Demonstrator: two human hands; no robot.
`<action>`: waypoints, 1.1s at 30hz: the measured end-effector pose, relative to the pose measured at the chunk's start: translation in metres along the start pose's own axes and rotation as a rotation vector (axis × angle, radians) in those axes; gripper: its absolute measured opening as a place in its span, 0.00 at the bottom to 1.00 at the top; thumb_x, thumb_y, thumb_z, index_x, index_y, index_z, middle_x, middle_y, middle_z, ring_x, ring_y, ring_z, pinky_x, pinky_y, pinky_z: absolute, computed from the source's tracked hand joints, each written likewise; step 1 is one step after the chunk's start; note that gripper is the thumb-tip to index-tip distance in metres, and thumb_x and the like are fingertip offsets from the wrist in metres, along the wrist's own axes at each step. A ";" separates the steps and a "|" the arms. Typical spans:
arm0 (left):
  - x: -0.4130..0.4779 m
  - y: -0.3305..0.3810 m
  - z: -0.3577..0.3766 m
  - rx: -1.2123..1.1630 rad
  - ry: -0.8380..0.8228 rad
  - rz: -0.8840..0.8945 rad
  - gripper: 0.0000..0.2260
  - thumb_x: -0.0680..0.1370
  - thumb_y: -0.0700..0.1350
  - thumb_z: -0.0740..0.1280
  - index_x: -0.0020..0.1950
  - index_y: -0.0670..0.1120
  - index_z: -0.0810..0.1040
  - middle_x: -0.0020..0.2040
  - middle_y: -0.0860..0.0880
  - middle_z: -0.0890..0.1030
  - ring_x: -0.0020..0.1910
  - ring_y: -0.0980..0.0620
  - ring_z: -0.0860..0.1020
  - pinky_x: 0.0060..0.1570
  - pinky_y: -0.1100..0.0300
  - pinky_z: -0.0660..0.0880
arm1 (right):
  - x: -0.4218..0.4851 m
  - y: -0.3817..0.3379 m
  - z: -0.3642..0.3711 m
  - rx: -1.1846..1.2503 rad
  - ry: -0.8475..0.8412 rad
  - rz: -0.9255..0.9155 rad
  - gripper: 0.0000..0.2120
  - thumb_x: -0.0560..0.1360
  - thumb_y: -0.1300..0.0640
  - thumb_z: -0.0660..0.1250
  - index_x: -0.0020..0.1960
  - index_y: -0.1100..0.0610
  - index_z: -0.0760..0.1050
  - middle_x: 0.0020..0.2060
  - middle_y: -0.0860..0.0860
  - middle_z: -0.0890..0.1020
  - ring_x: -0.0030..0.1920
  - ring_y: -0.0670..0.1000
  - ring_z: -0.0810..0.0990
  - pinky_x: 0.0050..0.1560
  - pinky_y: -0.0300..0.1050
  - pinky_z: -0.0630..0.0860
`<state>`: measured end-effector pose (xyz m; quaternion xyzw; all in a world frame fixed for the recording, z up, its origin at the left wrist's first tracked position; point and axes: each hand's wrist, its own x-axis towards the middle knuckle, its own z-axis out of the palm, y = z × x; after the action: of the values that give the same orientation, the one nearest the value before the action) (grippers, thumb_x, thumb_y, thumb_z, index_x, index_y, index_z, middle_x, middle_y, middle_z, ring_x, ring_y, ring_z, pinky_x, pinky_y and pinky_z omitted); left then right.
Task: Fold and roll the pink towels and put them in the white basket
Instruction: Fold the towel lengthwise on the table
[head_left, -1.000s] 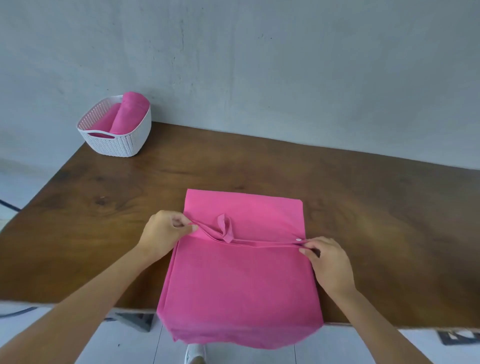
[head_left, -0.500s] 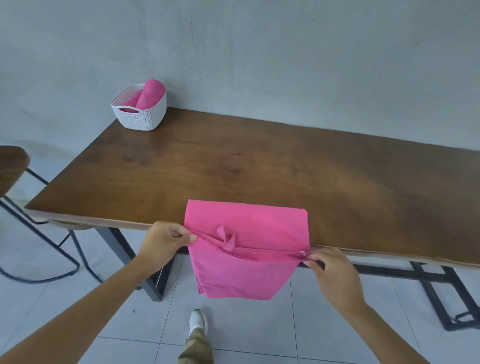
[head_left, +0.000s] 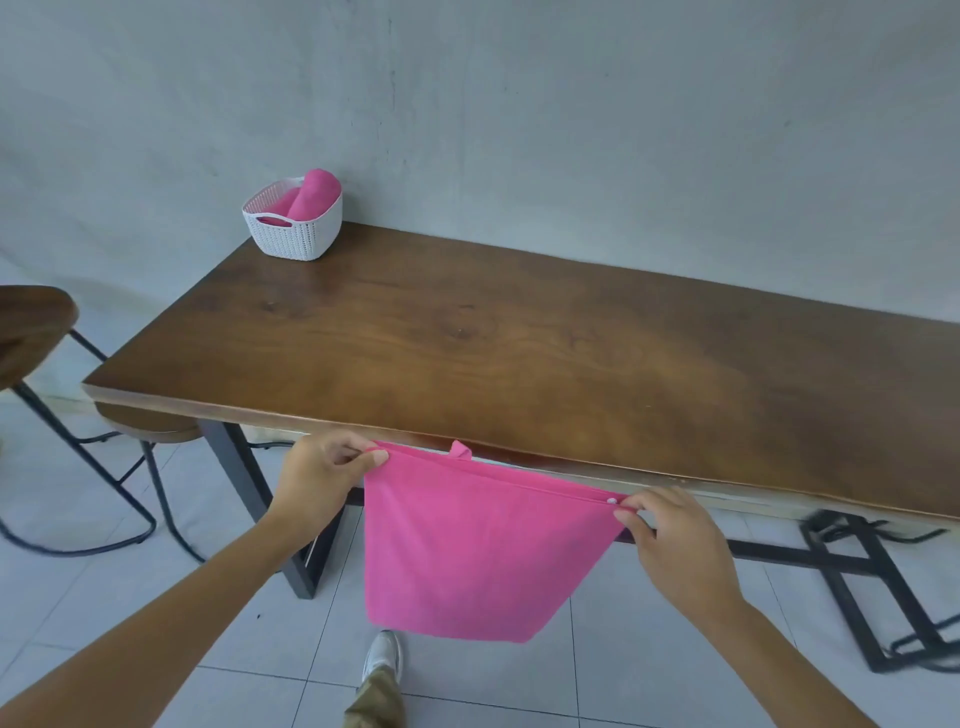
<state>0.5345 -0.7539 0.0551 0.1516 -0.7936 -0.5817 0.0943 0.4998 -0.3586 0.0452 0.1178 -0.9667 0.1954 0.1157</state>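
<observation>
A folded pink towel (head_left: 478, 551) hangs in the air in front of the table's near edge, off the wood. My left hand (head_left: 324, 473) pinches its top left corner and my right hand (head_left: 670, 540) pinches its top right corner, beside a small white snap. A little pink loop sticks up from the top edge. The white basket (head_left: 293, 231) stands at the table's far left corner by the wall, with rolled pink towels (head_left: 311, 195) in it.
The brown wooden table (head_left: 519, 353) runs from left to right against a grey wall. Two dark stools (head_left: 31, 332) stand at the left, one tucked under the table. Black metal legs and a frame (head_left: 852, 566) lie below. My shoe shows on the tiled floor.
The towel lay folded on the table a second ago. Both hands have pulled it back off the near edge, and it now hangs free. The view has drawn back from the table.
</observation>
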 end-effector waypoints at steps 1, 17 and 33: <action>-0.001 0.003 0.000 -0.007 0.000 0.015 0.03 0.75 0.38 0.76 0.41 0.43 0.86 0.41 0.50 0.87 0.44 0.52 0.85 0.50 0.64 0.80 | 0.001 0.002 -0.003 -0.006 -0.005 -0.004 0.05 0.77 0.54 0.72 0.42 0.50 0.82 0.41 0.40 0.81 0.46 0.46 0.76 0.44 0.38 0.66; 0.011 0.014 0.004 0.018 0.011 0.089 0.04 0.73 0.37 0.77 0.40 0.44 0.85 0.42 0.51 0.87 0.45 0.49 0.84 0.54 0.51 0.80 | 0.024 0.006 0.001 0.181 -0.052 0.070 0.08 0.78 0.52 0.70 0.41 0.46 0.77 0.41 0.39 0.80 0.46 0.40 0.77 0.43 0.38 0.69; 0.074 -0.002 0.034 0.094 0.104 0.087 0.08 0.76 0.40 0.74 0.48 0.53 0.80 0.38 0.51 0.80 0.38 0.54 0.78 0.42 0.59 0.77 | 0.082 0.007 0.027 0.356 0.036 0.290 0.07 0.77 0.53 0.72 0.41 0.48 0.78 0.36 0.44 0.83 0.42 0.48 0.81 0.43 0.52 0.77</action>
<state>0.4543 -0.7498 0.0403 0.1512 -0.8199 -0.5304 0.1532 0.4158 -0.3786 0.0409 -0.0074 -0.9216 0.3794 0.0812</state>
